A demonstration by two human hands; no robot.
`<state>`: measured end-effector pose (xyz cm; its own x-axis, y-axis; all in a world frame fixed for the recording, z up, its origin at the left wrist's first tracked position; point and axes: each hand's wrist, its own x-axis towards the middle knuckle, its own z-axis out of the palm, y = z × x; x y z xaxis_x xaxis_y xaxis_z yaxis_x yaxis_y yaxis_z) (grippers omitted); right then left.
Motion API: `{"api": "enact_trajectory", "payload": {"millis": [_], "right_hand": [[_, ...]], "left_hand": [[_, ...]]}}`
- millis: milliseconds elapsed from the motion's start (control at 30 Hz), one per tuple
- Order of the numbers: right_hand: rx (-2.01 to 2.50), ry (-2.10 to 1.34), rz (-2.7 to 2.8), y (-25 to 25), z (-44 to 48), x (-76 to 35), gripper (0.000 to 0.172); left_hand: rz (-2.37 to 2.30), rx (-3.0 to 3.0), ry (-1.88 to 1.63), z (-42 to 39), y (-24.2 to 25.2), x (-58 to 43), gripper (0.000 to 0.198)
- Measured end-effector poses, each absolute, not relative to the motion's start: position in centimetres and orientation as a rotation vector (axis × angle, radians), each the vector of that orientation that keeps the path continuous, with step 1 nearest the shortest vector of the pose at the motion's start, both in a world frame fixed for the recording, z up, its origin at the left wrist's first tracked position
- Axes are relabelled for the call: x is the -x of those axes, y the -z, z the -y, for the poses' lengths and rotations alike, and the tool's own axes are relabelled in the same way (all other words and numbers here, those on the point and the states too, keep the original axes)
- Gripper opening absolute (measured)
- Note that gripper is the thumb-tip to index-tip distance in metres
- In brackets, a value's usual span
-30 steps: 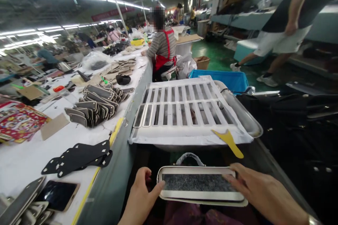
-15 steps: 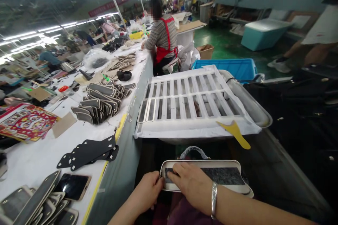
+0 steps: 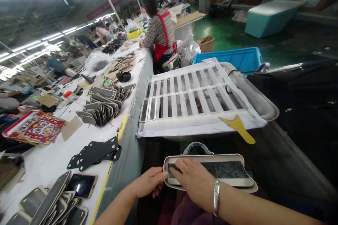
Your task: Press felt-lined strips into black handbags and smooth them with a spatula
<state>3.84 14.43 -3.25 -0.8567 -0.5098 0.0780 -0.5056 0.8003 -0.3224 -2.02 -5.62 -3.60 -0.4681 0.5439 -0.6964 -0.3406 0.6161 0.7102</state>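
A handbag [image 3: 211,157] with cream edging lies across my lap, its dark grey panel [image 3: 227,169] facing up. Its handle [image 3: 194,145], wrapped in clear plastic, sticks up at the far side. At the bag's left end, my left hand [image 3: 150,181] is closed, with thumb and forefinger pinching the cream edge. My right hand [image 3: 194,178], wearing a silver bracelet, rests on the left part of the grey panel with its fingers extended and pressing down. The palm hides some of the panel beneath it.
A white slatted rack [image 3: 198,126] stands ahead, with two framed strips [image 3: 152,109] and a yellow notched tool [image 3: 239,130] on it. On the left table lie black pieces [image 3: 95,154], stacked grey panels [image 3: 102,103] and a phone [image 3: 82,185]. A co-worker [image 3: 161,31] sits beyond.
The view has shifted slightly, so the bag and both hands appear a little higher and further right. My left hand still pinches the bag's end; my right hand stays on the panel.
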Motion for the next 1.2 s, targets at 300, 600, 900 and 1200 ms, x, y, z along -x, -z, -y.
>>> {"api": "enact_trajectory", "payload": {"millis": [300, 600, 900, 1200], "right_hand": [[0.762, 0.58, -2.959, 3.7, -14.9, -4.1, 0.034], [0.757, 0.659, -2.867, 3.4, -14.1, -3.6, 0.035], [0.384, 1.062, -2.928, -0.8, -26.0, -4.7, 0.049], [0.413, 0.939, -2.84, 3.6, -32.1, -6.5, 0.028]], "left_hand": [[-1.684, -0.062, -1.259, 5.8, 7.1, 1.9, 0.063], [-1.995, -0.112, -1.065, 5.5, 6.2, 2.4, 0.058], [-2.244, -0.513, -0.865, 4.1, 3.7, 3.1, 0.05], [-2.11, -1.267, -0.322, -9.0, 0.7, 3.3, 0.035]]}}
